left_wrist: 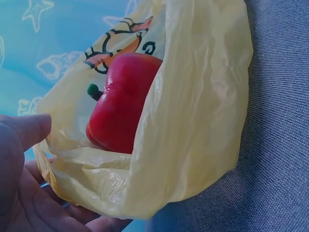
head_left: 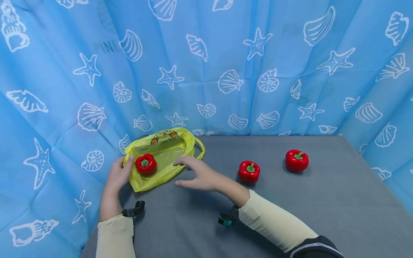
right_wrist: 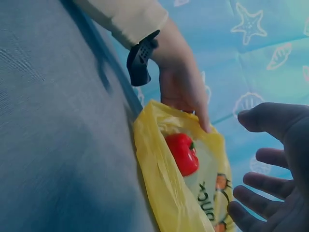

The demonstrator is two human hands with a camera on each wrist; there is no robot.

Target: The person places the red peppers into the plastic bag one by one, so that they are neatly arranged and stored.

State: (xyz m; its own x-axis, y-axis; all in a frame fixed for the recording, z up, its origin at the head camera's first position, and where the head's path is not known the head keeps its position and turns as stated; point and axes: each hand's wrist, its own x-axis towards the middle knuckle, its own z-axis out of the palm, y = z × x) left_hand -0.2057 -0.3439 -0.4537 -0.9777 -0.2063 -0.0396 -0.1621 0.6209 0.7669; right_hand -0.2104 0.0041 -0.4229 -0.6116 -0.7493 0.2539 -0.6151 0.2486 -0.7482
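Observation:
A yellow plastic bag (head_left: 171, 172) lies on the table at the left with its mouth spread. Inside it sits a red bell pepper (head_left: 146, 164) with a green stem, also seen in the left wrist view. My left hand (head_left: 120, 174) holds the bag's left rim, thumb on the inner side and fingers beneath. To the right of the bag, my right hand (head_left: 201, 175) hovers with fingers spread and nothing in them. A second red bell pepper (head_left: 249, 172) rests just beyond the right forearm. Farther right stands a third red bell pepper (head_left: 296, 161).
A grey cloth covers the table (head_left: 338, 200). Behind and at both sides hangs a blue curtain (head_left: 206, 71) with white shells and starfish. The bag's handle loop (head_left: 200, 148) sticks out toward the right. Each wrist wears a black band (head_left: 133, 210).

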